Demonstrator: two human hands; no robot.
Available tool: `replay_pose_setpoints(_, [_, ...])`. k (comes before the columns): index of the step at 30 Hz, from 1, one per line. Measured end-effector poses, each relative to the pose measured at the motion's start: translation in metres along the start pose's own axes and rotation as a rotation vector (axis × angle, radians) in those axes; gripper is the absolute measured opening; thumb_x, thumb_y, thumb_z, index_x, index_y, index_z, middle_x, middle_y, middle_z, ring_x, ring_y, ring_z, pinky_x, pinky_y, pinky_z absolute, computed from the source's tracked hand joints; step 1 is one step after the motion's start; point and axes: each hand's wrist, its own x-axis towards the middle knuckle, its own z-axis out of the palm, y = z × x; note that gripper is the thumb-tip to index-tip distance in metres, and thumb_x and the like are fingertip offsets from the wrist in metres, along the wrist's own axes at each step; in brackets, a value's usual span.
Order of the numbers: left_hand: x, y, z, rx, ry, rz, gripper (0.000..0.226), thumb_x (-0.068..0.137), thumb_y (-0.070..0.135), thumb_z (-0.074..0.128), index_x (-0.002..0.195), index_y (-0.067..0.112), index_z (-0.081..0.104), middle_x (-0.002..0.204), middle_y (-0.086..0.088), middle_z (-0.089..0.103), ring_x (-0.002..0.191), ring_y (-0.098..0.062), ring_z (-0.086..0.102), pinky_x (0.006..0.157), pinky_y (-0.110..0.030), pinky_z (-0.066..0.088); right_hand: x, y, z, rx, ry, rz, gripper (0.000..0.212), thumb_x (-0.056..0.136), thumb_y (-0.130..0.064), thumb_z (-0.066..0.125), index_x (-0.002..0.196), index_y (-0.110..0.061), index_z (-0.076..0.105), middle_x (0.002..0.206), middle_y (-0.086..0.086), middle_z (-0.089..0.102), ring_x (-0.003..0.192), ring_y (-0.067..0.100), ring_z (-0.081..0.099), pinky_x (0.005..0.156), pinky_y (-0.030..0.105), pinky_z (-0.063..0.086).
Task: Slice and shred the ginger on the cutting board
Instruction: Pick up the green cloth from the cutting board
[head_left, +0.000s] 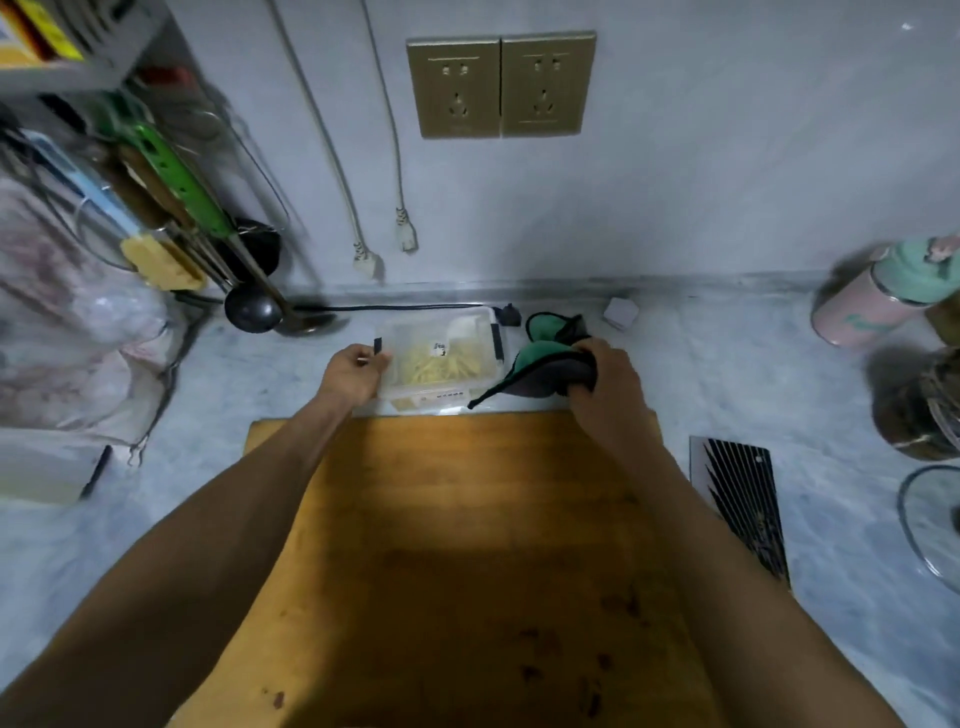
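left hand (353, 376): fingers curled on the black latch of clear lidded box (441, 358) just right of it | right hand (605, 376): grips green-grey cloth (545, 364) | cutting board (467, 545) below both

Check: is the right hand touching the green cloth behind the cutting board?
Touching. The head view shows the right hand with its fingers curled round the green cloth, gripping it just beyond the cutting board.

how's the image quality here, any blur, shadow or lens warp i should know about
Head view: wide-angle warp bows the forearms outward and bends the frame edges; the hanging utensils and plastic bag at left are smeared by blur; a broad shadow darkens the near half of the cutting board; a small glare strip sits on the clear container front edge; the centre stays fairly sharp.
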Motion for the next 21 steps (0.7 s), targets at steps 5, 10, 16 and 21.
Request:
replay_pose_setpoints(5, [-0.05,-0.007,-0.011,0.104,0.203,0.274,0.021,0.097,0.021,0.057,0.113,0.009,0.064,0.113,-0.01,0.066,0.106,-0.027,0.061,0.087,-0.032,0.048,-0.046,-0.039,0.004,0.256,-0.036,0.069,0.04,0.096,-0.019,0.065,0.133,-0.016,0.051,0.107,-0.005,0.061,0.094,0.014,0.06,0.068,0.013,0.046])
replay_pose_setpoints(10, [-0.149,-0.01,-0.019,-0.034,-0.3,0.465,0.039,0.098,0.013,0.059,0.131,0.031,0.048,0.123,0.02,0.055,0.107,0.02,0.05,0.102,-0.011,0.041,-0.082,-0.071,0.019,0.425,-0.38,0.015,0.03,0.092,-0.02,0.059,0.12,-0.028,0.06,0.107,-0.009,0.068,0.099,0.017,0.067,0.077,0.028,0.053])
replay_pose_setpoints(16, [-0.174,-0.066,-0.044,-0.229,-0.257,0.326,0.042,0.1,0.01,0.053,0.142,0.013,0.05,0.125,0.015,0.06,0.114,-0.005,0.059,0.09,-0.013,0.049,-0.113,-0.11,0.071,0.268,-0.479,-0.047,0.023,0.092,-0.022,0.067,0.111,-0.023,0.056,0.1,0.001,0.066,0.09,0.022,0.065,0.078,0.039,0.058])
replay_pose_setpoints(21, [-0.173,-0.108,-0.088,-0.323,-0.111,0.375,0.025,0.092,-0.012,0.051,0.112,0.001,0.058,0.101,-0.007,0.062,0.079,0.003,0.065,0.071,-0.013,0.05,-0.128,-0.145,0.107,0.093,-0.503,0.007,0.04,0.087,-0.034,0.077,0.115,-0.02,0.051,0.11,0.0,0.062,0.095,0.017,0.062,0.073,0.028,0.053])
